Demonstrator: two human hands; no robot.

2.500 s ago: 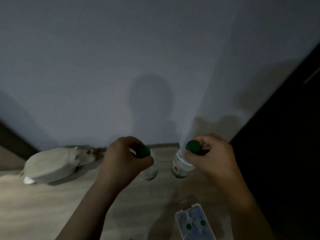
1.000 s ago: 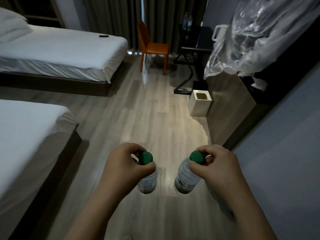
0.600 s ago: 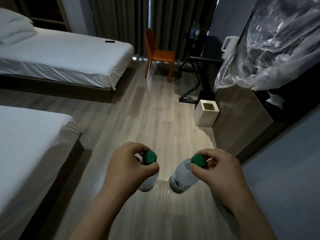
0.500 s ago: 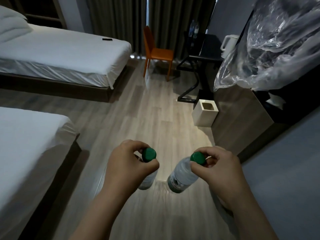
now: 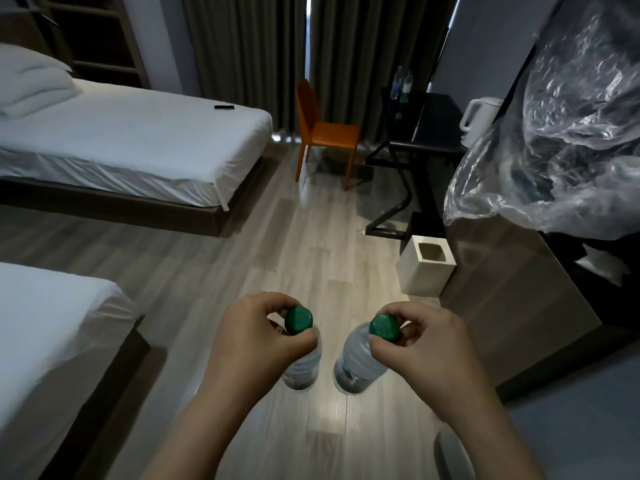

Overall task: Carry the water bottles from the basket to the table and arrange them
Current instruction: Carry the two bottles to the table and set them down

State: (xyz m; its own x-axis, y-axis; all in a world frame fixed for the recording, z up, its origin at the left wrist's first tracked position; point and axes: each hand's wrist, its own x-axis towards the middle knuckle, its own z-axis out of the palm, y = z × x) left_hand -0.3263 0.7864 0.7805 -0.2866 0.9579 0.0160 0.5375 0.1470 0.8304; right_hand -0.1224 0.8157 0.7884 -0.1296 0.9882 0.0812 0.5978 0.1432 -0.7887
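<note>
Water bottles (image 5: 356, 368) hang over the floor (image 5: 311, 237), one in each hand.
Left hand (image 5: 252, 337) and right hand (image 5: 426, 344) each pinch a neck under the cap; better hold both grips firm until the dark table (image 5: 436, 133).

Head camera faces forward, down at floor (image 5: 311, 237).

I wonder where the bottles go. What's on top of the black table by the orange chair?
Two water bottles stand at the back of the black table, and a white kettle seems to sit at its right end. The clear plastic bag covers whatever lies further right.
</note>
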